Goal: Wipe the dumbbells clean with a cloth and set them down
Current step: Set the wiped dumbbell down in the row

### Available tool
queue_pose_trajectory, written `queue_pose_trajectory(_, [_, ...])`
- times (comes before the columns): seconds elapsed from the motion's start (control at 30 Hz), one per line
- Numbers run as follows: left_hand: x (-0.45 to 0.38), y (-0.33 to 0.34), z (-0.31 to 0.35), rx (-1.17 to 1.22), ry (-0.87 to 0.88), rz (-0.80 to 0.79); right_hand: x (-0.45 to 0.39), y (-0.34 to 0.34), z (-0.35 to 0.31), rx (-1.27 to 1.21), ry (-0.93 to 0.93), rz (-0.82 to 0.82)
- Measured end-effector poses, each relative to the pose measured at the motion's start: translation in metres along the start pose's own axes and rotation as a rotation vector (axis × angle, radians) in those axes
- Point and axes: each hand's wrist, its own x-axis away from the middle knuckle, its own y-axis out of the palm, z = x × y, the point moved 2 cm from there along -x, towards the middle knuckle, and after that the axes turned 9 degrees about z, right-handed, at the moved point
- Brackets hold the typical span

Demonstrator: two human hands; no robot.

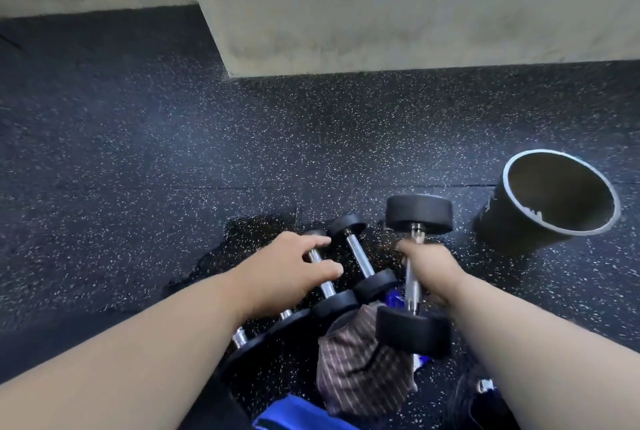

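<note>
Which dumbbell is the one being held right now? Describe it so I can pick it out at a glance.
Start at the dark round bin standing on the speckled floor at right. Just left of it, the right hand grips the chrome handle of the held dumbbell. Its black heads are clearly larger than those of the small dumbbells lying on the floor beside it, near the left hand.

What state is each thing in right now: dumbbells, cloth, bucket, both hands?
Big dumbbell: lifted, held by its bar in the right hand.
Small dumbbells: lying side by side on the floor.
Left hand: fingers spread, over a small dumbbell's bar, no grip visible.
Cloth: crumpled on the floor, untouched.
Bucket: upright, looks empty.
Floor: wet patch by the dumbbells.
</note>
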Motion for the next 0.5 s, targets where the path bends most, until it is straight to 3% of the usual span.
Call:
queue_pose_trajectory(0.13, [-0.009,-0.003,0.002,-0.106,-0.024,-0.054,-0.055,-0.011,-0.007,0.097,0.022,0.06])
queue_pose_trajectory(0.27, [-0.029,-0.008,-0.005,-0.181,-0.062,-0.089,-0.099,0.0,-0.008,0.368,0.014,0.018])
queue_pose_trajectory(0.5, [-0.064,-0.011,-0.022,-0.22,-0.143,-0.221,-0.171,0.044,0.011,0.524,0.051,-0.032])
